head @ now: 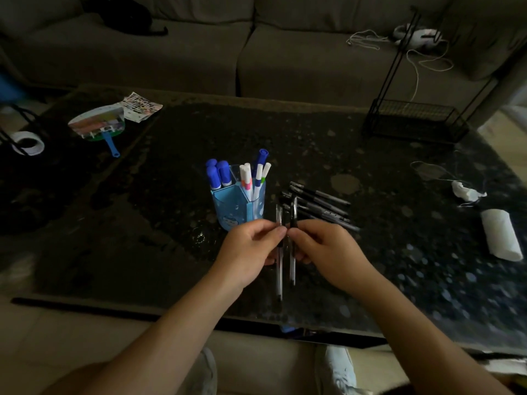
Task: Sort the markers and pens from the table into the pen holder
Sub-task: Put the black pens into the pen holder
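**Mid-sort, pen stage.** The left hand [251,246] pinches a clear-barrelled pen [279,280] and the right hand [325,246] pinches a dark pen [293,269]. The fingers [269,232] are curled round each barrel. Both pens stand roughly upright, side by side, just near of the blue pen holder [233,208] at mid-tabletop [142,223]. Blue-capped markers [216,175] and white markers [248,178] already stand in its far compartments. A heap of dark pens [322,205] lies just right of the holder. The next move probably calls for lifting the held pens over the rim and releasing them into the near compartment.
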